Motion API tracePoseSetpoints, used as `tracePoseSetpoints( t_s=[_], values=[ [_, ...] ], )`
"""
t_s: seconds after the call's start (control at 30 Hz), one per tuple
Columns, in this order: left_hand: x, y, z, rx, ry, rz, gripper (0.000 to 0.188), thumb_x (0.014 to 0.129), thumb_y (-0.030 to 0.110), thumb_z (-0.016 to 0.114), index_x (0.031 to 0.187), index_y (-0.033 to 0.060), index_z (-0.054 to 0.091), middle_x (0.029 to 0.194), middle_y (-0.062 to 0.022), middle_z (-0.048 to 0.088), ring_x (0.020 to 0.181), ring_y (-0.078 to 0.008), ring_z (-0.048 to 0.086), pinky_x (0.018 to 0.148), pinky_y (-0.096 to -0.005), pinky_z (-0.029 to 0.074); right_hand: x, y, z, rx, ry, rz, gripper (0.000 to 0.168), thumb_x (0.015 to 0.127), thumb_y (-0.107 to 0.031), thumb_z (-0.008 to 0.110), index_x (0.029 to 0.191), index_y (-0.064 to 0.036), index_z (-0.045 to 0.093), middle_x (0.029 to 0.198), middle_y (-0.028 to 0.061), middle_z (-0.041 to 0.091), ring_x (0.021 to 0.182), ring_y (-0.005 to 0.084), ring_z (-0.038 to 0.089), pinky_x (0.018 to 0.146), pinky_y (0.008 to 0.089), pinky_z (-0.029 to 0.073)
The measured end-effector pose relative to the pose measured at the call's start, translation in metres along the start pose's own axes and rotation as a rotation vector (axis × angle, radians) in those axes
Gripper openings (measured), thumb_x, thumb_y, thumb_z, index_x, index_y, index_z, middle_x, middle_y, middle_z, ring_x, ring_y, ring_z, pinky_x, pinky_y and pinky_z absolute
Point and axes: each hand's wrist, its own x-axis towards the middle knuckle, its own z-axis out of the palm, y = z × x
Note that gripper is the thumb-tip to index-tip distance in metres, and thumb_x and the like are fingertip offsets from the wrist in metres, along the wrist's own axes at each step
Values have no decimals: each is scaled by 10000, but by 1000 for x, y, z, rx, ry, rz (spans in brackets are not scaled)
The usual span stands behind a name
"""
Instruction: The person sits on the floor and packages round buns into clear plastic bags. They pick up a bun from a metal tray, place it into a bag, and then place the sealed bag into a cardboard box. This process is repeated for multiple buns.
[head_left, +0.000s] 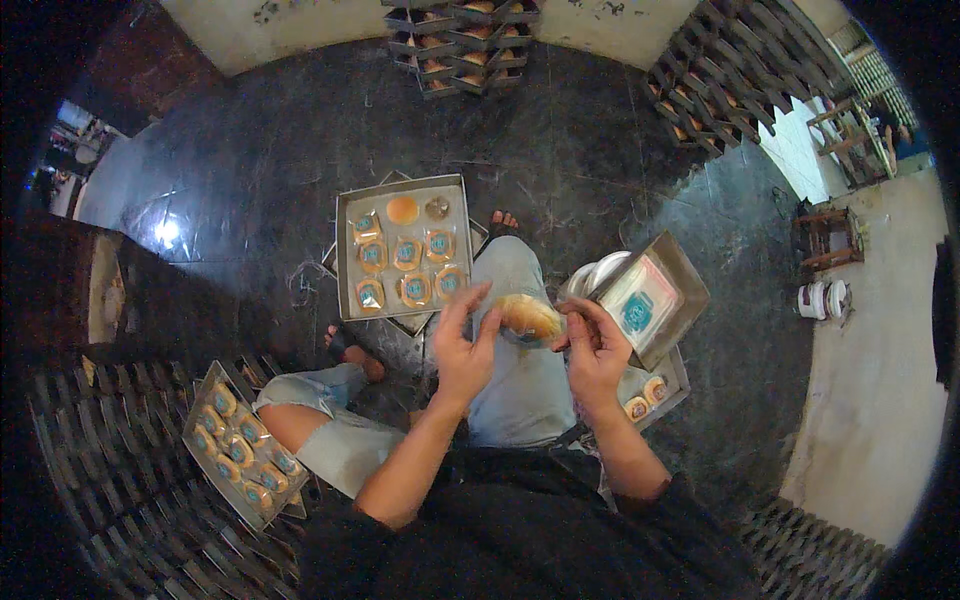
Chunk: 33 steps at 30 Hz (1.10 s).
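Observation:
A golden bread bun (529, 319), seemingly in a clear plastic bag, is between my hands above my thigh. My right hand (596, 341) pinches the bag's end at the bun's right side. My left hand (466, 341) is at the bun's left, thumb and fingers apart; whether it touches the bun is unclear. At the left, a metal tray (341, 247) bears several bagged buns with teal printing, an unwrapped-looking bun (403, 211) and a darker-topped one (437, 208). Beside my right hand, a tilted metal tray (686, 281) holds a stack of printed plastic bags (641, 304).
Another tray of bagged buns (259, 510) rests by my left knee. A lower tray (679, 390) with buns sits at the right, near white round containers (607, 266). Stacked bun trays (465, 56) stand ahead, with more stacks (705, 97) at upper right. A wooden stool (829, 238) stands far right.

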Motion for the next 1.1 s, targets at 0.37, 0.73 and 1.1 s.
tracePoseSetpoints(
  t_s=[0.37,0.73,1.1],
  values=[
    [13,-2,-17,-314,29,-364,151,944,140,690,985,-4,672,895,-52,690,839,-141,622,822,-294,483,1,-9,-1,-147,17,101,93,918,-77,716,928,6,676,790,39,675,686,83,593,637,246,488],
    [-77,-34,-29,-127,-57,-558,234,956,217,700,906,-8,660,757,17,632,711,-62,538,652,-249,446,-72,47,-31,-344,-28,292,168,971,-143,665,881,-41,565,744,-19,570,634,49,514,597,225,449],
    [-44,-49,-76,-494,404,-687,293,1007,293,625,1155,41,608,992,-27,652,873,-102,595,731,-275,493,-31,42,82,-286,-494,-198,562,798,20,750,1297,-17,495,1379,173,561,1251,314,578,1049,403,472]
  ],
)
